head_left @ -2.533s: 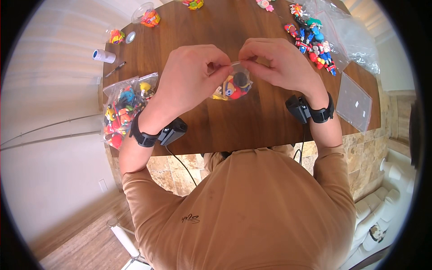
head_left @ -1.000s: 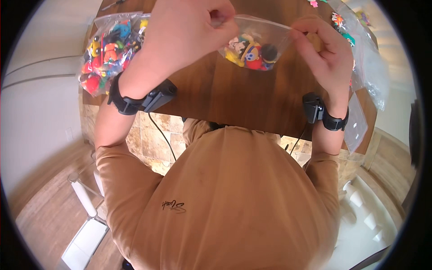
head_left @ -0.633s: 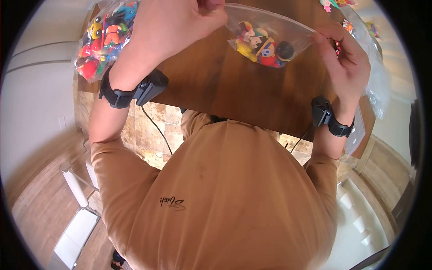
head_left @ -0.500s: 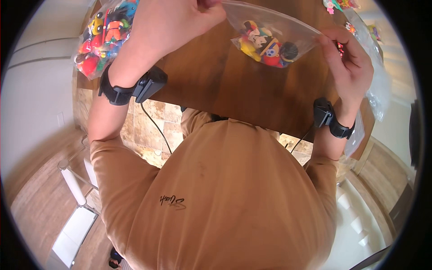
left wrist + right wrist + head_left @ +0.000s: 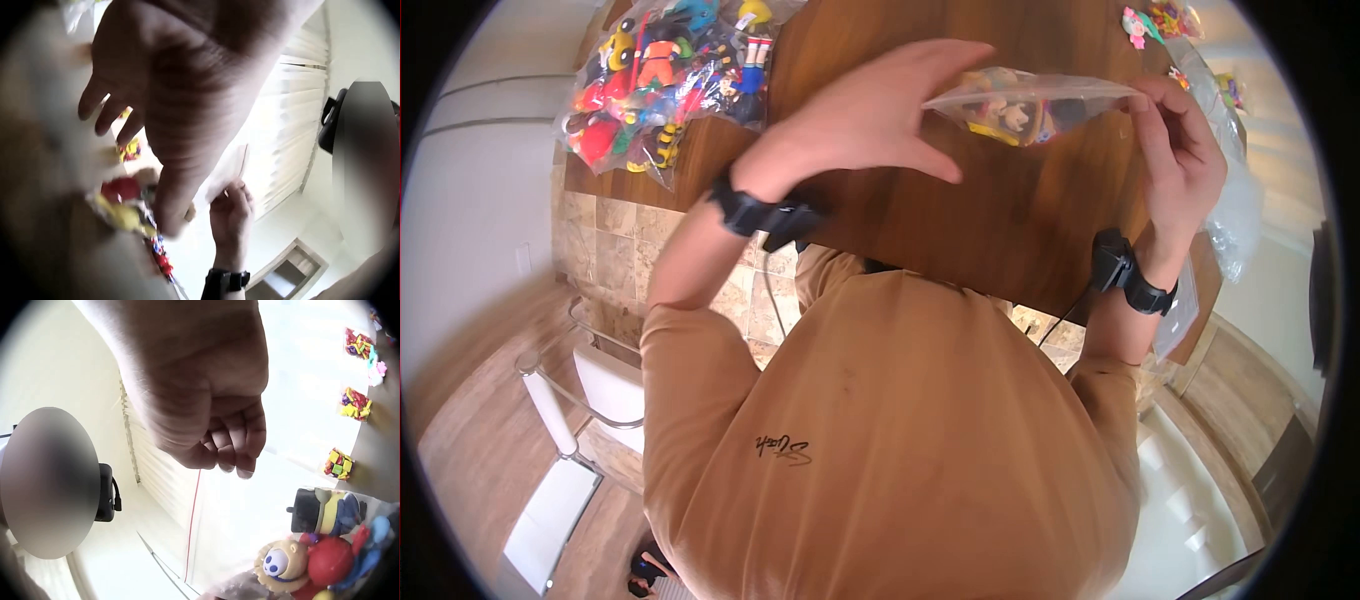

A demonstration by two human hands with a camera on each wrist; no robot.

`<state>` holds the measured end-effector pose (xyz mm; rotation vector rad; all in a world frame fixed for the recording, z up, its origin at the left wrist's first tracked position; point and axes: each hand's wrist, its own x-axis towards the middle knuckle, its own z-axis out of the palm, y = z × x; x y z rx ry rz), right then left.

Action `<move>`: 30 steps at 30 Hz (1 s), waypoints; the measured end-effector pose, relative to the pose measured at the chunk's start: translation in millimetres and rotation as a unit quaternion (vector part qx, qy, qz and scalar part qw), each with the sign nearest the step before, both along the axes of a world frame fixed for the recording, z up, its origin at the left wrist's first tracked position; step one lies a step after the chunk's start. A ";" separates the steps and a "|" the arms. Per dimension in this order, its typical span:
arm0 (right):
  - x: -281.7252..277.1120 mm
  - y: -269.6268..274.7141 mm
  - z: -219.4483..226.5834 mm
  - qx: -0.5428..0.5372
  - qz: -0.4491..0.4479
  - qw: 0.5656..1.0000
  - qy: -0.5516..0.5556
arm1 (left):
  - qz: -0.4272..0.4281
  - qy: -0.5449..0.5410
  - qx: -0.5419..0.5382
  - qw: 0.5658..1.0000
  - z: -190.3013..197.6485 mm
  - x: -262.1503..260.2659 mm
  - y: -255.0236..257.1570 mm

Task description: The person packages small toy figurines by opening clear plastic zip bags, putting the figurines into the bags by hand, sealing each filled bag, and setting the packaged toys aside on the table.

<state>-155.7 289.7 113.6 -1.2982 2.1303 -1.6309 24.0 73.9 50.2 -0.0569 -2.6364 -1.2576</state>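
Note:
A clear zip bag (image 5: 1090, 92) with several small figures hangs above the wooden table (image 5: 1000, 220). The right hand (image 5: 1182, 150) pinches its right top corner between thumb and fingers. Beside the bag's left end is the left hand (image 5: 870, 115), its fingers and thumb spread apart and gripping nothing. In the left wrist view the left hand (image 5: 181, 94) has its fingers extended. The right wrist view shows the right hand (image 5: 212, 406) with curled fingertips, and below it a red figure (image 5: 331, 559) in the bag.
A large bag of colourful figures (image 5: 655, 90) lies at the table's left. Empty clear bags (image 5: 1235, 200) lie along the right side. A pink figure (image 5: 1135, 28) and a packet of small bright pieces (image 5: 1175, 18) are at the far right.
The left hand has let go of the bag's left corner and spread its fingers, moving down and right. The bag's opening has sagged; the right hand keeps its pinch.

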 end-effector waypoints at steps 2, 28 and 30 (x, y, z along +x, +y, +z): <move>3.4 6.8 2.4 0.021 -0.018 0.999 0.023 | -0.033 0.112 0.036 0.993 -21.4 -20.6 16.6; -29.9 234.0 -34.6 0.095 -0.284 0.954 0.001 | 0.499 -0.189 -0.416 0.737 125.1 122.2 -116.7; -29.6 246.8 -38.2 0.094 -0.299 0.950 -0.007 | 0.481 -0.265 -0.403 0.732 119.1 125.6 -123.1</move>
